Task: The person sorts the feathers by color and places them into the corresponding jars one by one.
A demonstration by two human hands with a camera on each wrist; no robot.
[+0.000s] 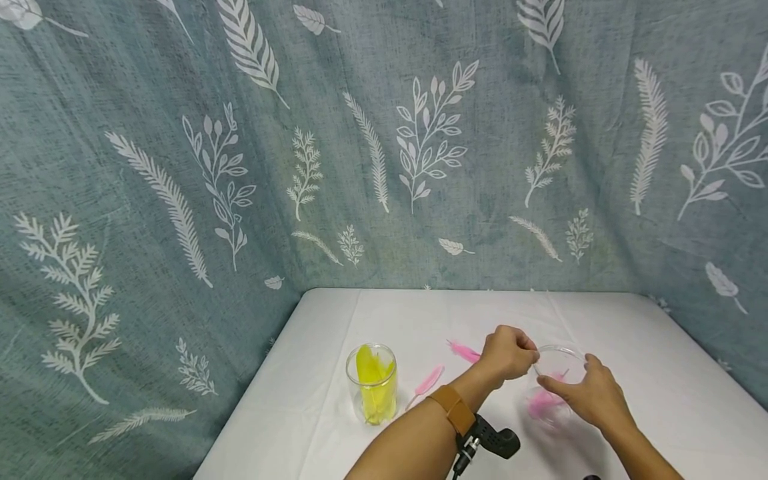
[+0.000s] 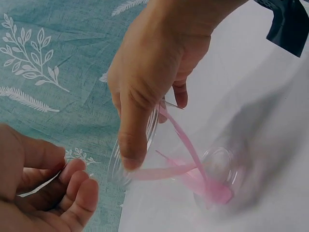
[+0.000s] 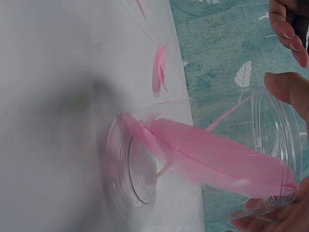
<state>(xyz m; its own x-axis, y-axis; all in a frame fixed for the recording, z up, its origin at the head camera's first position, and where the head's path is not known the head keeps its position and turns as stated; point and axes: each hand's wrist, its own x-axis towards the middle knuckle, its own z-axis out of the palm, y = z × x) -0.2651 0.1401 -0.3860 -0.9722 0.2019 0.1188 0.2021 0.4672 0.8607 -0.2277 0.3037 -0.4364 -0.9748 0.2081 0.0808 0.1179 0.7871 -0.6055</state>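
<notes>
My right hand (image 1: 594, 395) grips a clear jar (image 1: 558, 348) by its rim, thumb on one side and fingers on the other. Pink feathers (image 3: 212, 152) stand inside it; a large one leans up to the rim in the right wrist view, with thin quills beside it. Just to the left of the rim is my left hand (image 1: 507, 353), its fingers loosely curled with the tips close together. Nothing shows between those fingertips in the left wrist view (image 2: 48, 183), where a gap separates the hand from the jar.
Another clear jar (image 1: 354, 390) with yellow feathers (image 1: 375, 387) stands at the left. Between the jars, a pink feather (image 1: 429, 380) and a second pink feather (image 1: 463, 351) lie on the white table (image 1: 300, 373). A leaf-patterned curtain (image 1: 372, 167) hangs behind. A small dark object (image 1: 591, 477) shows at the bottom edge.
</notes>
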